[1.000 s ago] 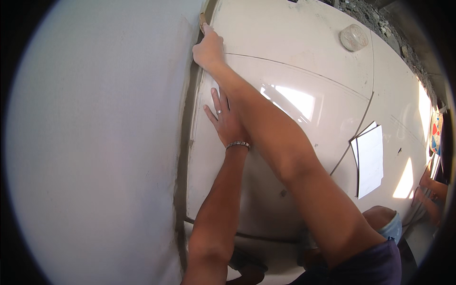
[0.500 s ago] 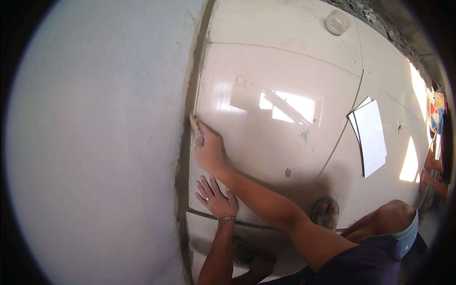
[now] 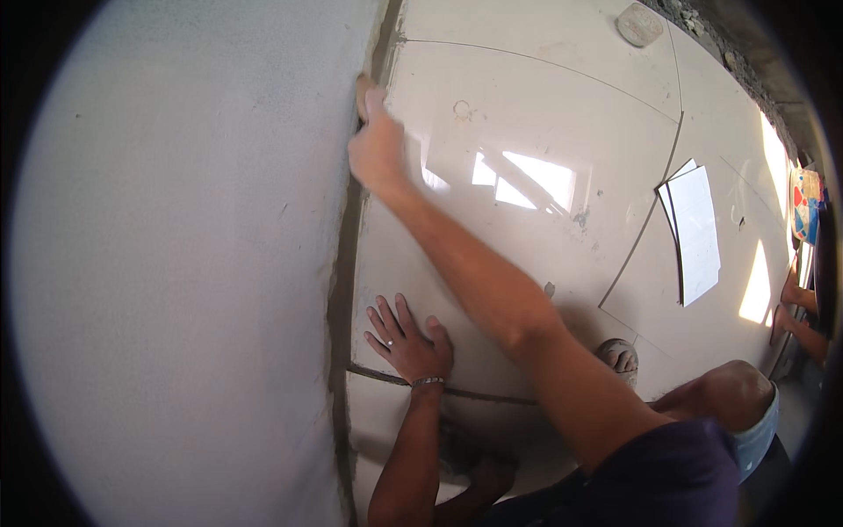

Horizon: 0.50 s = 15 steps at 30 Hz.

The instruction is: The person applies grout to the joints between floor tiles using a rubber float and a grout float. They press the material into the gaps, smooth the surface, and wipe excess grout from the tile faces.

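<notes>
My left hand (image 3: 414, 350), with a ring and a bracelet, lies flat on a glossy cream floor tile (image 3: 474, 255), fingers spread. Farther ahead, my right hand (image 3: 378, 149) is closed around a small tan, flat-looking piece (image 3: 363, 95) whose kind I cannot make out. That piece points forward along the dark grey joint (image 3: 346, 281) between the tile edge and the pale wall (image 3: 193, 263). Slight blur covers the right hand, and its palm side is hidden.
Cut white tile pieces (image 3: 696, 233) lie stacked at the right. A clear tub (image 3: 639, 25) stands at the far right, near rubble (image 3: 694, 22). My sandalled foot (image 3: 619, 358) rests on the tiles. Another person's legs (image 3: 799, 321) and a colourful bag (image 3: 805, 206) are at the right edge.
My right hand has slid forward along the wall joint with the tan piece, the arm stretching out. My left hand stays flat on the tile. The view has shifted slightly.
</notes>
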Each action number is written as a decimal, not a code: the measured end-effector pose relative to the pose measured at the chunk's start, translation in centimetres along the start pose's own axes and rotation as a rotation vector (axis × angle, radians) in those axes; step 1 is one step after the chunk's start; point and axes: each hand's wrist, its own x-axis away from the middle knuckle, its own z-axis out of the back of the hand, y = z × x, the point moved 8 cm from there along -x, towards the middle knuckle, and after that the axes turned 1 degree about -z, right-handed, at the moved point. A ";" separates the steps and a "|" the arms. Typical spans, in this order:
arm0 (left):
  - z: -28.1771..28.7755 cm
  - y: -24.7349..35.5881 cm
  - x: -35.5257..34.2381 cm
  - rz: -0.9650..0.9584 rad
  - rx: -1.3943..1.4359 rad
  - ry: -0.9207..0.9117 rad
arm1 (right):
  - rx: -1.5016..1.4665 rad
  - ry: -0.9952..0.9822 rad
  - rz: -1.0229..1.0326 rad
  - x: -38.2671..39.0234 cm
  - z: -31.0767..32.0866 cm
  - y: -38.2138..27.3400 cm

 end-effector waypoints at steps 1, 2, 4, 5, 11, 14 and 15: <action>-0.1 0.2 0.0 -0.009 -0.015 -0.012 | -0.058 0.030 -0.002 2.8 -0.7 1.4; -0.1 0.5 0.1 -0.017 -0.029 -0.023 | -0.054 0.087 0.111 6.0 -1.2 1.9; -0.9 -0.2 0.5 0.017 -0.009 -0.063 | -0.057 0.091 0.179 13.1 -2.4 3.1; -2.1 -1.4 0.7 0.058 0.023 -0.092 | -0.068 0.040 0.132 15.9 -3.0 3.3; -1.6 -1.6 0.9 0.071 0.075 -0.029 | -0.189 -0.006 -0.145 16.0 0.8 4.8; 0.1 0.5 0.0 0.004 -0.009 -0.007 | -0.257 0.236 0.010 8.1 3.8 5.2; 0.3 0.5 -0.2 0.017 0.000 -0.007 | -0.322 0.311 0.071 5.1 4.9 5.3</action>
